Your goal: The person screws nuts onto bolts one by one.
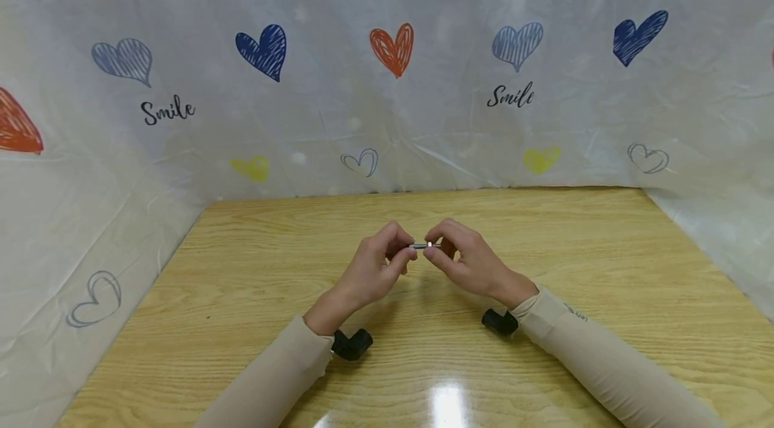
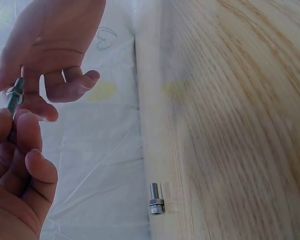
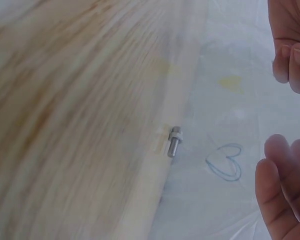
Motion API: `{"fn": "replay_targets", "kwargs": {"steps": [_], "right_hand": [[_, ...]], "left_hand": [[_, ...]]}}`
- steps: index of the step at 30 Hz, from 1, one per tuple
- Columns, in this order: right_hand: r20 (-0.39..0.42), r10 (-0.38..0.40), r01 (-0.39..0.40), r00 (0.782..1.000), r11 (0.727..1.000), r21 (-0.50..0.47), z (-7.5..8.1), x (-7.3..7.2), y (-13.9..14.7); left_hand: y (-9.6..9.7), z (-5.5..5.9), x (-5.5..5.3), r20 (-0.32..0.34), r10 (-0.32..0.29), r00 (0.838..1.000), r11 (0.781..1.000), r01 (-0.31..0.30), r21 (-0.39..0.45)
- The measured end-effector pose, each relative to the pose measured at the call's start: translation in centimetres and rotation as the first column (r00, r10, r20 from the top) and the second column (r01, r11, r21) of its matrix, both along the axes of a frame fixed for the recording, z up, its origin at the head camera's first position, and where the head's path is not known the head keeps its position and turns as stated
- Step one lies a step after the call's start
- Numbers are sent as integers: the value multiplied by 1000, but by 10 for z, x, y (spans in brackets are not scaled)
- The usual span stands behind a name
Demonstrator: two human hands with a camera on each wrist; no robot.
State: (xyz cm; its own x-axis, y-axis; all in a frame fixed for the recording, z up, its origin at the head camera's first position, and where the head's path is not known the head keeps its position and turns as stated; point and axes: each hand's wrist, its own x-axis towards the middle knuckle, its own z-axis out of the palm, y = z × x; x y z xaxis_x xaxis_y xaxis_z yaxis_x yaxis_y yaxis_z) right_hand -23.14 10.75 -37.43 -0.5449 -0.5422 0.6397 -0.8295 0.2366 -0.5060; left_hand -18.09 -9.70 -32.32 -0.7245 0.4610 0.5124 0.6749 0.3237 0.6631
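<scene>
In the head view my left hand (image 1: 375,270) pinches one end of a small metal bolt (image 1: 418,246) between thumb and forefinger, above the table. The thumb and forefinger of my right hand (image 1: 471,263) pinch a nut (image 1: 430,244) threaded on it. The left wrist view shows the bolt's threads (image 2: 12,104) on both sides of the nut (image 2: 15,94); the left fingers (image 2: 34,167) cover its lower end. A second bolt with a nut (image 2: 156,202) stands on the table, also in the right wrist view as a bolt (image 3: 174,145). The held bolt is out of the right wrist view.
The wooden table (image 1: 254,267) is bounded by a white sheet (image 1: 314,112) printed with hearts and "Smile" at the back and sides. Black wrist mounts (image 1: 353,345) hang below both cuffs. A bright reflection lies near the front.
</scene>
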Motion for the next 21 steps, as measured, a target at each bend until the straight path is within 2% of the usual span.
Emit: {"fn": "replay_targets", "kwargs": {"steps": [8, 15, 21], "right_hand": [[17, -22, 22, 1000, 1000, 6, 0, 3, 2], [-25, 31, -31, 999, 999, -20, 0, 3, 2], [-34, 25, -26, 999, 999, -18, -2, 2, 1]], "left_hand": [[0, -1, -1, 10, 8, 1000, 1000, -8, -6], [0, -2, -1, 5, 10, 1000, 1000, -10, -2], [0, -2, -2, -1, -2, 1000, 1000, 2, -2]]}}
